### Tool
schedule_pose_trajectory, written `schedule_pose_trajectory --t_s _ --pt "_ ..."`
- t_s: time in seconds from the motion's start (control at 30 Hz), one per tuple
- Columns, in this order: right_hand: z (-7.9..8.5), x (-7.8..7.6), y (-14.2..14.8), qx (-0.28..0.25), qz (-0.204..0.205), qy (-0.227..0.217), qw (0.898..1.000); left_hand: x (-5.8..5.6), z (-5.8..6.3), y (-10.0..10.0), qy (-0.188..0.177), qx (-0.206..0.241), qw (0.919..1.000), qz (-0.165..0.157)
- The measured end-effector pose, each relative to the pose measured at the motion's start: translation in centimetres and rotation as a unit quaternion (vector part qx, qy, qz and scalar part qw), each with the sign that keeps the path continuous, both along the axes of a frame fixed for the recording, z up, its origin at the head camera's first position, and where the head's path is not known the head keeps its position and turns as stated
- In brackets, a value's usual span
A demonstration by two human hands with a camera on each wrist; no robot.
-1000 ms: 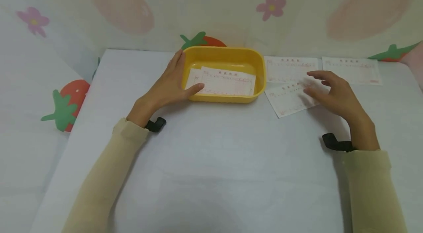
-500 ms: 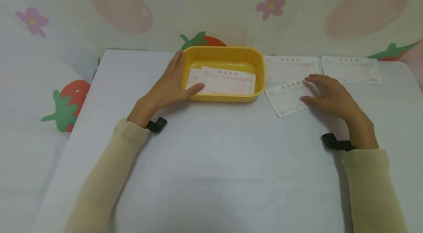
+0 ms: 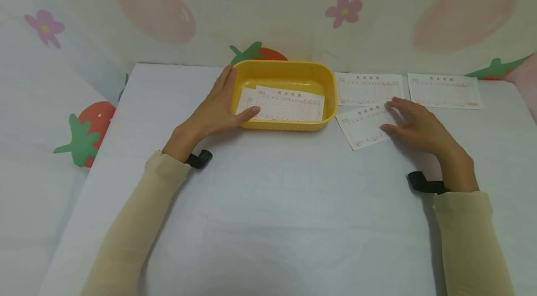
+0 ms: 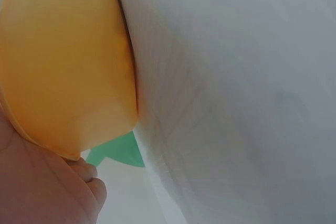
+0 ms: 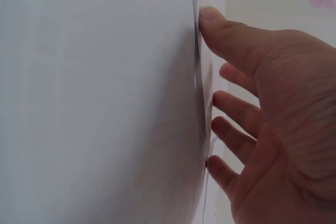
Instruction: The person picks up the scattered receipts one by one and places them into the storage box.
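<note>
In the head view my left hand [image 3: 209,105] holds the left end of a yellow plastic tray [image 3: 285,125]. Its thumb lies over the near rim, and its fingers reach along the tray's outer left end. Two printed paper slips [image 3: 289,105] overlap inside the tray. Just right of it, a tilted receipt slip [image 3: 362,126] lies on the table, its right end covered by my right hand [image 3: 423,128]. Thumb and fingertips, spread apart, touch this slip [image 5: 202,87] in the right wrist view, where its edge stands slightly off the surface.
Behind the tilted slip, two more printed slips lie side by side, a nearer-to-tray slip [image 3: 369,88] and a right slip [image 3: 444,91]. A strawberry-patterned backdrop [image 3: 302,16] rises at the back edge of the white table [image 3: 293,203].
My right hand has come down and slightly left onto the tilted slip, its fingertips now touching it. My left hand and the tray stay in place.
</note>
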State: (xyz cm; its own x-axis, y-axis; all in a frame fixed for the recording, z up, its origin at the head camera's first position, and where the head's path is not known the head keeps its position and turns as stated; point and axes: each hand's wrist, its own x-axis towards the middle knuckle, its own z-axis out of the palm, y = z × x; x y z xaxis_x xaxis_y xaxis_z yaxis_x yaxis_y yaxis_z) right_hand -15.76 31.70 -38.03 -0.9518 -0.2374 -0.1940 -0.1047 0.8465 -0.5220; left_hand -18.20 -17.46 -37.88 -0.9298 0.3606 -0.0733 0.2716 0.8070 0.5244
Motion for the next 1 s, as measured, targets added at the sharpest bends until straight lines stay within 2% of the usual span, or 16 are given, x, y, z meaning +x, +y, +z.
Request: schedule_pose_trajectory --t_s 0.17,0.33,0.57,0.73,1.0 --pt "0.0 0.0 0.0 0.017 0.001 -0.013 1.000 0.0 0.0 0.1 0.000 0.002 1.0000 -0.001" --pt "0.2 0.2 -0.3 0.021 -0.009 0.003 1.000 0.0 -0.1 0.1 0.002 -0.001 1.0000 -0.003" --pt "0.4 0.6 -1.1 0.011 -0.063 0.018 0.998 0.1 0.0 0.1 0.004 -0.003 1.0000 -0.002" --pt "0.6 0.6 -1.5 0.012 -0.087 0.004 0.996 0.1 0.0 0.0 0.007 0.000 1.0000 -0.001" --pt "0.7 0.1 -1.2 0.010 -0.037 -0.027 0.999 0.0 0.0 0.1 0.007 -0.002 1.0000 0.002"
